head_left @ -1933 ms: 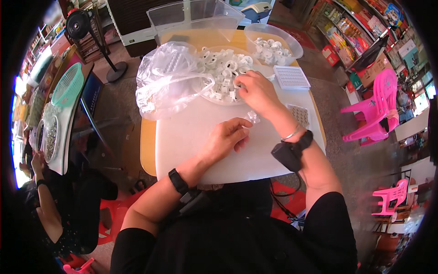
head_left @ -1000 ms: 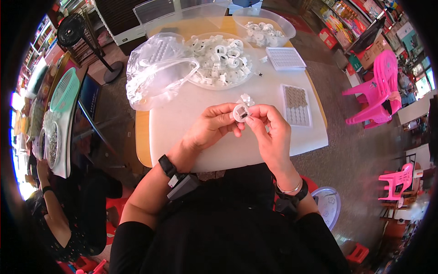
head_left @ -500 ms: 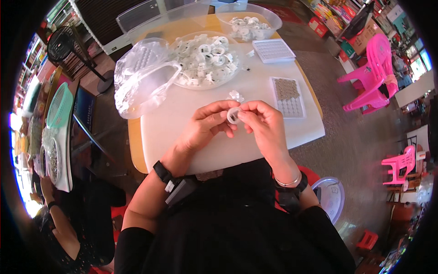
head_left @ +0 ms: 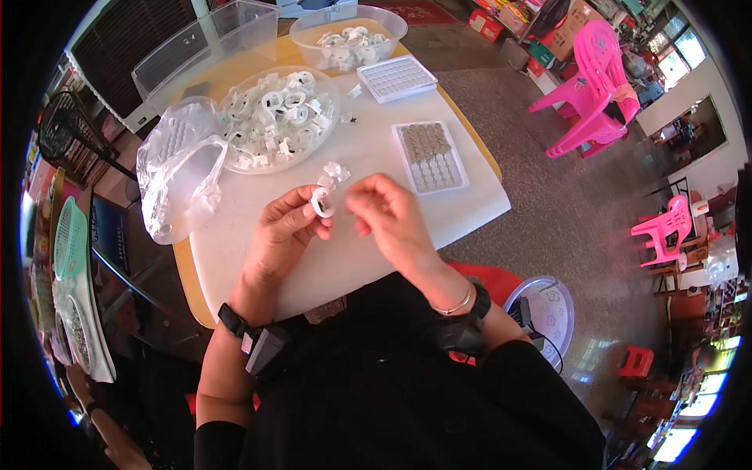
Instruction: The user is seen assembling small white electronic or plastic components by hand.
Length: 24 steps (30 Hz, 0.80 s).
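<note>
My left hand (head_left: pixel 283 231) pinches a small white plastic ring (head_left: pixel 322 202) with a dark opening between thumb and fingers, above the white tabletop. Just to its right is my right hand (head_left: pixel 392 218), apart from the ring; its curled fingers are smeared by motion, so I cannot make out whether they hold anything. A few loose white plastic pieces (head_left: pixel 337 171) lie beyond the hands. Past the right hand lies a shallow white tray (head_left: pixel 445 186) with rows of round pockets, the far ones filled with small grey-brown discs.
Farther off stand a wide clear bowl (head_left: pixel 333 129) heaped with white plastic parts, a clear basin (head_left: pixel 392 31) of similar parts, and a second white tray (head_left: pixel 397 78). A crumpled clear plastic bag (head_left: pixel 168 180) lies at left. Pink chairs (head_left: pixel 591 86) stand on the right.
My right hand has come away from the ring, which stays in my left hand. The whole view has shifted, so the table appears farther left.
</note>
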{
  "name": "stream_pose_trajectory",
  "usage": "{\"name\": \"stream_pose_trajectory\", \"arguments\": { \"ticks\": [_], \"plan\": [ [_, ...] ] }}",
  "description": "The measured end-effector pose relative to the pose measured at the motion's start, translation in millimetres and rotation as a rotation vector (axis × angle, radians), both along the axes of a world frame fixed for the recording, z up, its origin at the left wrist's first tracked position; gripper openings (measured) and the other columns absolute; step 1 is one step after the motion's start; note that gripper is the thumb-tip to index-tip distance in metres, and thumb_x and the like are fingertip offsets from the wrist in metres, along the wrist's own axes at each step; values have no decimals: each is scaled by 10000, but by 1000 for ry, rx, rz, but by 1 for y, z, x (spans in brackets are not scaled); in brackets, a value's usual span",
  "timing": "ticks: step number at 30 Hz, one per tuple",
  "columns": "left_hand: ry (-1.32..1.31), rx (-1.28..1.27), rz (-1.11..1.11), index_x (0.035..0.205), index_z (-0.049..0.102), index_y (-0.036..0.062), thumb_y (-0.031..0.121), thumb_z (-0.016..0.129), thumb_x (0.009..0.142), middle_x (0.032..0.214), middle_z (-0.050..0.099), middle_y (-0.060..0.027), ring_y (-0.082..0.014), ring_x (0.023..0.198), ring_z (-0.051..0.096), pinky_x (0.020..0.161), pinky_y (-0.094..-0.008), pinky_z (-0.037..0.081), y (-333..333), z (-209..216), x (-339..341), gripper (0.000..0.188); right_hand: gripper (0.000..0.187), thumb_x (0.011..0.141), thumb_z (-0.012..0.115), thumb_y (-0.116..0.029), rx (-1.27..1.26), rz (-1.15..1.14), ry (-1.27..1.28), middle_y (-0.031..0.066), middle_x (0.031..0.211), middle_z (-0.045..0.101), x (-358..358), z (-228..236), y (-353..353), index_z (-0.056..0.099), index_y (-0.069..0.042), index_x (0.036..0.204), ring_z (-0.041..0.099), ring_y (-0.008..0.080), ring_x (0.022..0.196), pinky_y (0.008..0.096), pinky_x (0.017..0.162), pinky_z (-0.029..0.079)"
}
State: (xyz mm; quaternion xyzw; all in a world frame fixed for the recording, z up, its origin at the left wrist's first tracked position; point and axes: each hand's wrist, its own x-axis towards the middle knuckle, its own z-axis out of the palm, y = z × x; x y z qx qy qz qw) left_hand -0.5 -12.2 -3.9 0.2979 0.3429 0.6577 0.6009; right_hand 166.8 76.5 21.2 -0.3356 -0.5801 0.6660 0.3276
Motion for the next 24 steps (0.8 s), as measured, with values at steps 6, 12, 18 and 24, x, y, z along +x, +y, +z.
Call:
{"name": "stream_pose_trajectory", "arguments": {
  "ticks": [6, 12, 18, 24],
  "plan": [
    [-114, 33, 17, 1148, 523, -70, 151, 541, 904, 957, 610, -122, -184, 804, 611, 712, -278, 508, -2, 4, -3, 329, 79, 824, 607, -66, 969, -435, -399, 126, 802, 600, 44, -16, 77, 631, -25, 886, 606, 297, 727, 362, 633, 487],
    [-148, 31, -35, 1162, 517, -75, 128, 522, 904, 958, 606, -123, -190, 820, 611, 719, -286, 510, -3, 2, -8, 328, 100, 806, 615, -64, 1073, -333, -620, 101, 831, 604, 49, -28, 92, 647, -34, 895, 603, 293, 794, 396, 701, 482],
    [-170, 52, -51, 1164, 526, -68, 103, 519, 901, 984, 613, -129, -196, 844, 615, 749, -289, 513, -5, -1, -8, 314, 72, 805, 606, -57, 987, -287, -644, 107, 820, 605, 48, -20, 93, 634, -29, 865, 605, 288, 780, 393, 694, 484],
    [-224, 53, -91, 1150, 544, -62, 76, 531, 898, 998, 616, -125, -199, 880, 622, 775, -295, 519, -2, 1, -8, 288, 92, 803, 603, -17, 793, -242, -521, 117, 847, 634, 38, -4, 74, 628, -26, 891, 626, 252, 734, 336, 638, 485]
  ]
}}
